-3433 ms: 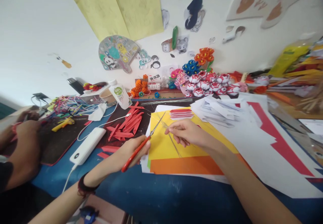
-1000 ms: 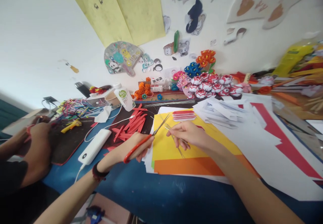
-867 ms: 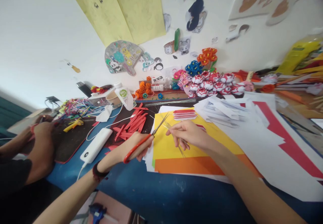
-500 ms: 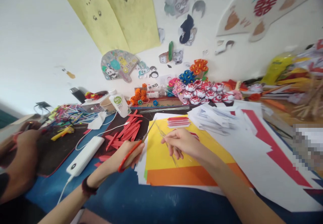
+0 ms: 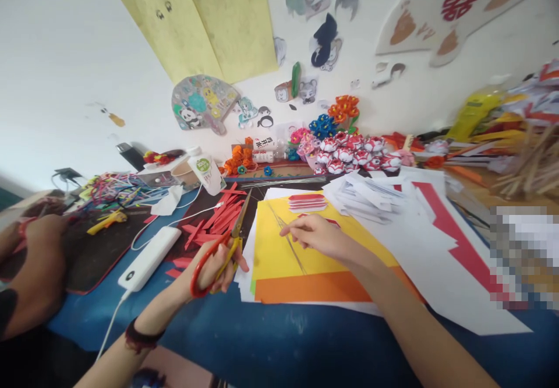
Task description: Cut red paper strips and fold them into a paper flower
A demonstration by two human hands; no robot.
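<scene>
- Head view: the left hand (image 5: 220, 267) has its fingers curled around the red-handled scissors (image 5: 239, 222), blades pointing away from the wearer, left of the yellow sheet (image 5: 273, 257).
- Head view: the right hand (image 5: 318, 235) is above that sheet, fingers partly bent beside the thin wires (image 5: 299, 261); whether they grip any, I cannot tell.
- Head view: red paper strips (image 5: 223, 212) lie left of the sheet, near a white power bank (image 5: 151, 260).
</scene>
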